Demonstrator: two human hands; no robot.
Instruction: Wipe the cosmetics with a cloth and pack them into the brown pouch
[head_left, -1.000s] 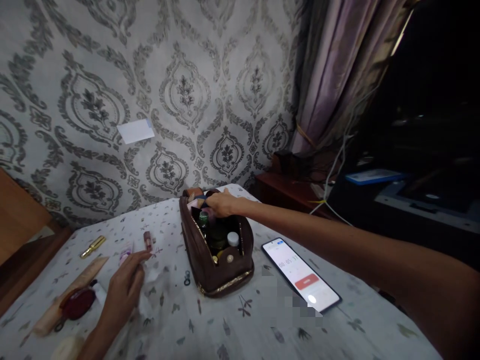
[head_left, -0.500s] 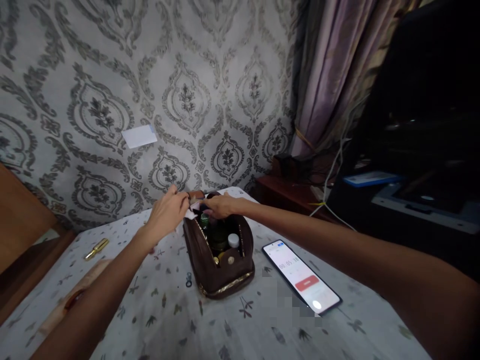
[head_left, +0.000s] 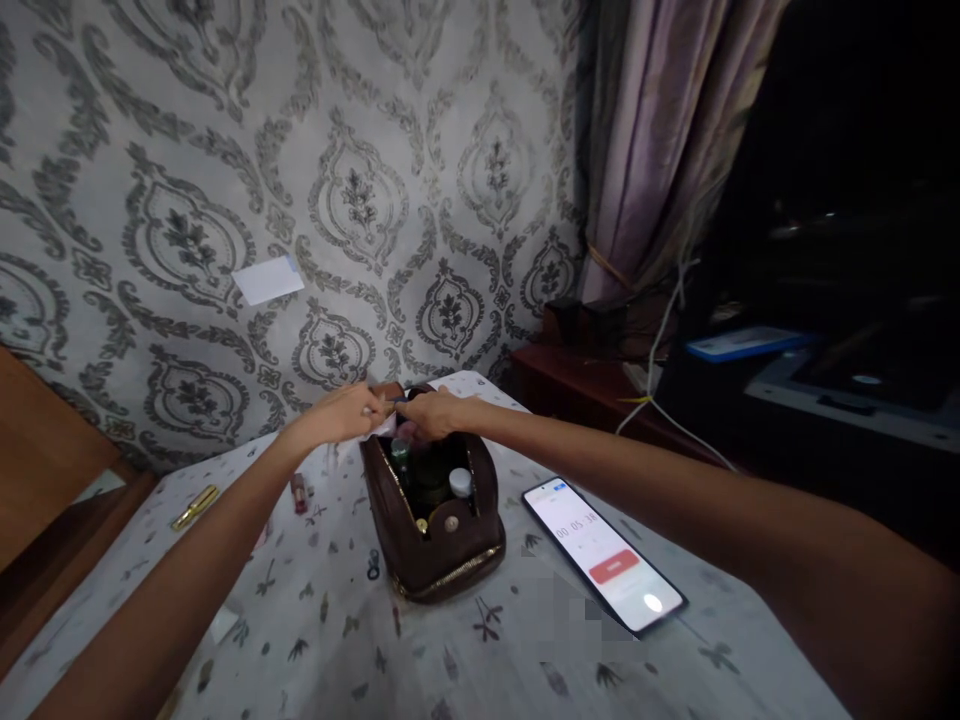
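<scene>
A dark brown bag (head_left: 442,560) with a gold zipper stands unzipped on the patterned cloth. Inside it show a white-capped container (head_left: 460,483), a green-topped bottle (head_left: 400,452) and a small gold item (head_left: 421,525). My left hand (head_left: 351,410) is closed at the bag's far left rim, beside some whitish material (head_left: 381,428); what its fingers hold is too small to name. Fingers bent, my right hand (head_left: 431,414) reaches over the far end of the opening, close to my left hand. Its fingertips are partly hidden, and their grip is unclear.
A lit phone (head_left: 611,555) lies right of the bag. To the left are a gold tube (head_left: 195,507) and a small reddish tube (head_left: 299,493) on the cloth (head_left: 345,620). White cables (head_left: 664,345) hang by a dark red surface (head_left: 562,385) at the back right.
My left hand has turned flatter and moved slightly right, toward my right hand. The reddish tube has come into fuller view beside my left forearm. The view has shifted slightly.
</scene>
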